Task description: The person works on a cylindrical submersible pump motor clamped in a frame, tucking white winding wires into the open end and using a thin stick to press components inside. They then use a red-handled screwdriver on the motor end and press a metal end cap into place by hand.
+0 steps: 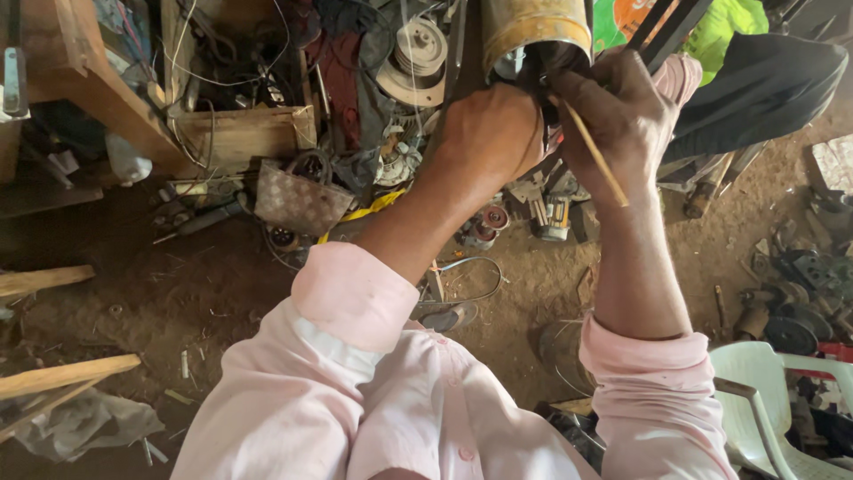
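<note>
Taking the yellow cylinder at the top of the view as the landmark, everything here lies below or beside its open lower end. The cylinder looks like a worn metal housing; its long axis runs up and away from the camera, and its open mouth faces down toward the two hands.

Far to its lower left stand a wooden box with loose wires, and below that a small patterned bag on the dirt floor.

Closer in, the left hand sits just below and left of the cylinder's mouth. Its fingers are curled shut, knuckles to the camera, and seem pressed against the rim; what they grip, if anything, is hidden behind the hand.

Just right of it, the right hand is directly under the cylinder's right edge. Its fingers are closed in a pinch on a thin wooden stick. The stick's long axis slants from upper left to lower right: its upper tip lies at the mouth of the cylinder, between the two hands, and its free end trails down past the wrist. So the opening lies up and to the left of the right fingers, along the stick's own line, and both hands are about equally near it.

Further right and well below, a white plastic chair shows its corner.
</note>
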The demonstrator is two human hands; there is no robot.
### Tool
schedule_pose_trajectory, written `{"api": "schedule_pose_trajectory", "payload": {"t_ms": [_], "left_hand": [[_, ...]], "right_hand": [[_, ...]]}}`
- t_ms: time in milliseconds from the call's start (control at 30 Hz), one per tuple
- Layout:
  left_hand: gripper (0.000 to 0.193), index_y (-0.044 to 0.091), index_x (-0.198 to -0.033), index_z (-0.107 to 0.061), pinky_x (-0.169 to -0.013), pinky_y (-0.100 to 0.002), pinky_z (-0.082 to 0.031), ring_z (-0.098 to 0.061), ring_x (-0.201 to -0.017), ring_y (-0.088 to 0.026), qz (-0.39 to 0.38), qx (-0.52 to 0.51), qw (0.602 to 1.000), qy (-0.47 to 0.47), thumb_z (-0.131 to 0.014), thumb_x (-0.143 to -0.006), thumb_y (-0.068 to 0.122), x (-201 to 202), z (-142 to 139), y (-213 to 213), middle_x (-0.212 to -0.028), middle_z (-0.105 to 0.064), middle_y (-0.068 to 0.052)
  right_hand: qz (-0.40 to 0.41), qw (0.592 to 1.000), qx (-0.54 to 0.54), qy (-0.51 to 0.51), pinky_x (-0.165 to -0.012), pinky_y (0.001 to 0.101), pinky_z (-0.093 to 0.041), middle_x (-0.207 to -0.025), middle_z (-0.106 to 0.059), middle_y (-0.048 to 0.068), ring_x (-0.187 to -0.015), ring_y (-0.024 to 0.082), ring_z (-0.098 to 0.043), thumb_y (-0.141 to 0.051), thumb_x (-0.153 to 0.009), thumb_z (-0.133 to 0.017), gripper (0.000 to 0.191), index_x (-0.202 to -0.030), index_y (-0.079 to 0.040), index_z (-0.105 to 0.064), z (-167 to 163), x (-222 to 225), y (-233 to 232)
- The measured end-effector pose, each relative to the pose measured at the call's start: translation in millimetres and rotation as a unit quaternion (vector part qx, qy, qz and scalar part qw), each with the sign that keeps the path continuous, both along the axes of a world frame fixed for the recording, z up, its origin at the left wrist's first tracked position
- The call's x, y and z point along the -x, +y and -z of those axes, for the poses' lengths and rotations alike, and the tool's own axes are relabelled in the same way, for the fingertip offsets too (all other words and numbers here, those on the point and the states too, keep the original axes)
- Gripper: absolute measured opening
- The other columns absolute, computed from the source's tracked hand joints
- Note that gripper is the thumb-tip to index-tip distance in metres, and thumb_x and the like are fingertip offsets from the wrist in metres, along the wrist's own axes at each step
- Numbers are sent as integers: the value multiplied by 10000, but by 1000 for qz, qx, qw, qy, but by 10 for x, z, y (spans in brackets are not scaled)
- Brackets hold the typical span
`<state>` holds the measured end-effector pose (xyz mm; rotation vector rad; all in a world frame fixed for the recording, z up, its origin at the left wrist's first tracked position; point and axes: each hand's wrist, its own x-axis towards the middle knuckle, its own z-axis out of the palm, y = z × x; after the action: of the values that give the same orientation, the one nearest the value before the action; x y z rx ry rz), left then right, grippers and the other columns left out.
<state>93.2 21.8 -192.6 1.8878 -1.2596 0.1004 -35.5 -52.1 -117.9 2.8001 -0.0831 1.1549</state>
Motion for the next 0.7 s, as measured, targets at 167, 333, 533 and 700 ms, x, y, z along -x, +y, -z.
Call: {"api": "schedule_pose_trajectory", "payload": {"t_ms": [167, 333, 533, 700], "left_hand": [[294, 39, -780, -742, -666, -521, -587, -738, -744, -409, -15, 18, 999, 23, -599, -905, 263, 5, 46, -15, -808, -733, -229], [227, 40, -816, -745, -682, -518, -590, -742, -784, -399, -2, -35, 999, 6, -602, -833, 215, -9, 66, -30, -853, -736, -228], [237, 21, -920, -722, -644, -464, -603, -768, -758, -331, -18, -110, 992, 66, -576, -932, 207, -20, -64, 13, -841, -745, -199], [118, 67, -861, -758, -644, -467, -598, -755, -802, -360, -31, -54, 998, -30, -677, -794, 119, -5, -132, 68, -861, -747, -192]], "right_hand": [[-13, 1000, 25, 6, -681, 366, -496, -928, -633, 70, -787, 215, -657, 28, -928, -811, 194, -1071, -102, -806, -105, -55, -9], [-35, 998, 47, 29, -685, 377, -491, -854, -608, 87, -751, 241, -637, 8, -890, -815, 174, -1035, -87, -800, -330, -81, 26], [52, 972, 225, 33, -588, 419, -475, -671, -566, 53, -613, 252, -605, -119, -754, -884, 120, -853, -162, -831, -304, -138, 161], [-39, 984, 171, 33, -805, 346, -518, -1065, -677, 27, -909, 211, -660, -68, -918, -704, 113, -1015, -121, -730, -93, -89, 75]]}}
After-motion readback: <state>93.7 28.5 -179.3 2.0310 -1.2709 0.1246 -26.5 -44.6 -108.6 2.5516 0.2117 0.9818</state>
